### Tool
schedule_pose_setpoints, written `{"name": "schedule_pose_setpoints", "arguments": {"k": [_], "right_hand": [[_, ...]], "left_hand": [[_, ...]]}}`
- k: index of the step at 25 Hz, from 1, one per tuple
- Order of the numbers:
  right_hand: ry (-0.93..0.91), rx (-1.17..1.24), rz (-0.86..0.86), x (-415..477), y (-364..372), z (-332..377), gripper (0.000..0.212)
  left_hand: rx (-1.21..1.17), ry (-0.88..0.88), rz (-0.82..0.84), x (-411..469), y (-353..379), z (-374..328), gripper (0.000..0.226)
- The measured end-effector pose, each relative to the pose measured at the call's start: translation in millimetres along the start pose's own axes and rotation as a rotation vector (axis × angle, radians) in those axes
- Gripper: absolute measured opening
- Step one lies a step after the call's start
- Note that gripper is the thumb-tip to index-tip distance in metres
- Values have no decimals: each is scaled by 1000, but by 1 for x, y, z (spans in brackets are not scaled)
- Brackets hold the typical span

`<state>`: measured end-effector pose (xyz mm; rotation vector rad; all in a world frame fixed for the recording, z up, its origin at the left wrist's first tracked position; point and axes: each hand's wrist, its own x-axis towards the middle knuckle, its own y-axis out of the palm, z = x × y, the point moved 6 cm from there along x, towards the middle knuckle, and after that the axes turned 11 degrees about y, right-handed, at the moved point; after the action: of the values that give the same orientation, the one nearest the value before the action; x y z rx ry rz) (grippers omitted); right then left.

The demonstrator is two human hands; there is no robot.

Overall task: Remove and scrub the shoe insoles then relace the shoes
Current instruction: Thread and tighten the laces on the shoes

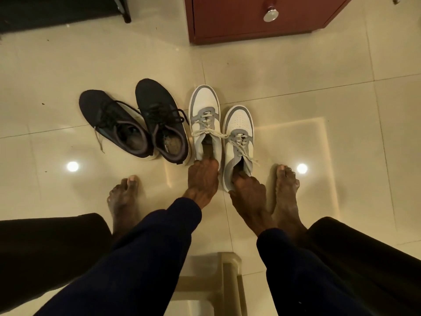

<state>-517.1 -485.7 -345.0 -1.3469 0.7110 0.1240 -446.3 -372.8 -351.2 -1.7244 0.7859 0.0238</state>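
Observation:
Two white-and-grey sneakers stand side by side on the tiled floor, toes pointing away from me. My left hand point(202, 179) grips the heel of the left white sneaker point(205, 115), fingers curled into its opening. On the right white sneaker point(239, 133), my right hand point(248, 192) holds the heel the same way. Both have cream laces threaded and loosely tied. To their left sits a pair of dark sneakers, one point(114, 124) beside the other point(161, 119), laced, with worn insoles showing inside.
My bare feet point(124, 197) point(287, 192) rest on the glossy cream tiles either side of my arms. A cream plastic stool point(227, 281) is under me. A red-brown cabinet point(250, 19) with a metal knob stands ahead, and dark furniture point(63, 10) at the far left.

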Motion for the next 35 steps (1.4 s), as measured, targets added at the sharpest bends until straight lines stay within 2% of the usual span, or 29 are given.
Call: {"name": "schedule_pose_setpoints", "arguments": {"k": [2, 5, 8, 10, 12, 15, 17, 20, 26, 28, 30, 32, 35], "right_hand": [[-33, -44, -71, -1, 5, 1, 41], [-46, -71, -150, 7, 9, 4, 44], [67, -65, -29, 30, -2, 9, 49], [93, -153, 53, 36, -16, 19, 35], [68, -183, 41, 26, -54, 32, 18], [27, -338, -77, -1, -141, 48, 13], [-23, -337, -38, -14, -178, 51, 13], [-115, -244, 13, -24, -224, 79, 26], [-469, -211, -139, -30, -311, 218, 24], [-547, -179, -200, -26, -316, 278, 27], [-583, -154, -234, -18, -313, 340, 26], [-589, -85, -293, -8, -313, 384, 23], [-534, -29, -315, 21, -302, 439, 18]], "left_hand": [[-48, 16, -16, 4, 4, 3, 19], [-74, -1, -70, 1, 7, 4, 13], [-109, 22, -88, -2, 12, 1, 24], [-135, 49, -141, -2, 0, 0, 34], [-171, 48, -175, -7, -32, -2, 39], [-164, -15, -184, -25, -94, 0, 49], [-168, -41, -201, -45, -140, 0, 53], [-142, -100, -215, -79, -216, 12, 36], [-144, -274, -379, -124, -333, 95, 12], [-129, -270, -459, -129, -351, 140, 19], [-109, -318, -453, -135, -358, 196, 18], [-63, -324, -432, -135, -361, 248, 6], [-67, -268, -453, -119, -373, 320, 15]]}}
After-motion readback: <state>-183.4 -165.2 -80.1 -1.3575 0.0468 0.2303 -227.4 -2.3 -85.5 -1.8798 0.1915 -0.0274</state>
